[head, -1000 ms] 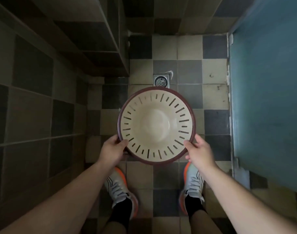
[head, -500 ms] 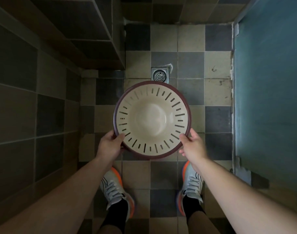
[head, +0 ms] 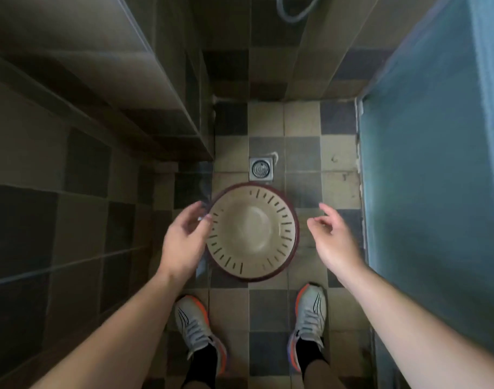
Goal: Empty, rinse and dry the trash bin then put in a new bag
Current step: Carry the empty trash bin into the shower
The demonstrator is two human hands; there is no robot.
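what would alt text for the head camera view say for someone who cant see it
A round beige plastic trash bin with a dark red rim and slotted sides sits empty on the checkered tile floor, just short of a square metal drain. The left hand and right hand hover open either side of it.

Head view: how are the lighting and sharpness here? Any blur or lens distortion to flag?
Head view: dim, flat light, walls darkest at left. Motion blur smears the left hand, right hand and bin rim; the drain and shoes read sharper. Wide-angle lens bows the wall edges and blue door.
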